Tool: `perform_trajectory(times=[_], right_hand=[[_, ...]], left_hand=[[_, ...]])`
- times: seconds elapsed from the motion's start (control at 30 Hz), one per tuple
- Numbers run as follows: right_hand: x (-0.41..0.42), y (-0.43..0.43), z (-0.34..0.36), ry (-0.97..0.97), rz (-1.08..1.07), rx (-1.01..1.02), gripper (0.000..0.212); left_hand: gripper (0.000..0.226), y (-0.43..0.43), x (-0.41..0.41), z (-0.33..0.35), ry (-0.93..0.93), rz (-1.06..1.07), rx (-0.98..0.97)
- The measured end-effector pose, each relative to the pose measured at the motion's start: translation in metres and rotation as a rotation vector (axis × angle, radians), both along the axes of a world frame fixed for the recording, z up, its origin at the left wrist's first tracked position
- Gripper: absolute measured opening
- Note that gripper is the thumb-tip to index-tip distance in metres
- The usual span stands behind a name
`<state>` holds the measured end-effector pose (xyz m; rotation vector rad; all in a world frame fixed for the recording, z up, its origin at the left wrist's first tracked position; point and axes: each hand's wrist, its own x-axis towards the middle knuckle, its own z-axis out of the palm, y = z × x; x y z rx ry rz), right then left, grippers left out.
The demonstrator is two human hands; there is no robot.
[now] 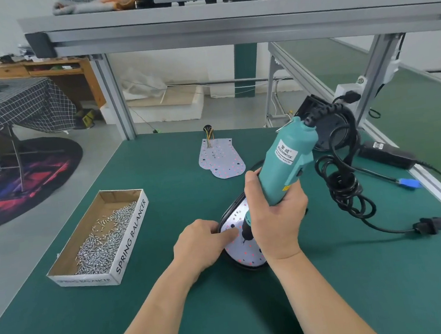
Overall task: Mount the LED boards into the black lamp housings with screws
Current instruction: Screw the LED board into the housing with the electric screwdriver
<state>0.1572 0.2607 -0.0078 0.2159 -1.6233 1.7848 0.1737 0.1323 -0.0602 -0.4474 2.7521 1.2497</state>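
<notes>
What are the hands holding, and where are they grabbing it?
The right hand grips the teal screwdriver around its lower body. The left hand holds nothing; its fingers press on the LED board in the black housing.

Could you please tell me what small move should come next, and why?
Probably drive straight down: the right hand grips the teal screwdriver with its bit tip on the LED board seated in the black housing, and the left hand rests on the board.
</notes>
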Motion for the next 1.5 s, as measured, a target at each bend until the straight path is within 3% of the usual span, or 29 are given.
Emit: perform_trajectory(times=[0.2,0.33,0.47,0.57,0.7,0.8,0.87,0.93,1.0,1.07,1.17,1.37,1.5], right_hand=[[-0.001,-0.010,-0.001,-0.017,0.145,0.058,0.035],[-0.002,-0.010,-0.001,-0.048,0.093,0.057,0.030],[0.002,0.009,0.008,-0.066,0.024,-0.040,0.029],[0.003,0.030,0.030,-0.029,-0.052,-0.178,0.013],[0.003,0.054,0.048,-0.019,-0.155,-0.304,0.014],[0.004,0.065,0.044,-0.053,-0.189,-0.332,0.016],[0.005,0.069,0.039,-0.075,-0.192,-0.350,0.018],[0.005,0.071,0.036,-0.089,-0.190,-0.369,0.019],[0.006,0.074,0.036,-0.089,-0.198,-0.387,0.023],[0.007,0.076,0.038,-0.085,-0.207,-0.408,0.026],[0.008,0.081,0.043,-0.084,-0.189,-0.471,0.028],[0.013,0.085,0.060,-0.052,-0.155,-0.526,0.017],[0.016,0.083,0.068,-0.040,-0.112,-0.566,0.028]], left_hand=[[0.039,0.003,0.002,0.001,0.003,0.010,-0.040],[0.042,0.003,0.004,0.004,-0.008,0.003,-0.032],[0.048,0.006,0.009,0.012,-0.065,-0.008,-0.038],[0.045,0.020,0.018,0.019,-0.106,-0.017,-0.134],[0.051,0.046,0.034,0.025,-0.184,-0.147,-0.208],[0.065,0.053,0.043,0.035,-0.290,-0.259,-0.013],[0.066,0.046,0.042,0.042,-0.268,-0.158,0.191],[0.051,0.033,0.035,0.045,-0.232,0.064,0.503],[0.014,0.027,0.031,0.053,-0.183,0.215,0.956],[0.023,0.026,0.031,0.060,-0.154,0.227,1.162],[0.033,0.030,0.030,0.064,-0.103,0.234,1.236],[0.025,0.034,0.029,0.069,-0.094,0.207,1.336],[0.023,0.036,0.030,0.072,-0.092,0.124,1.297]])
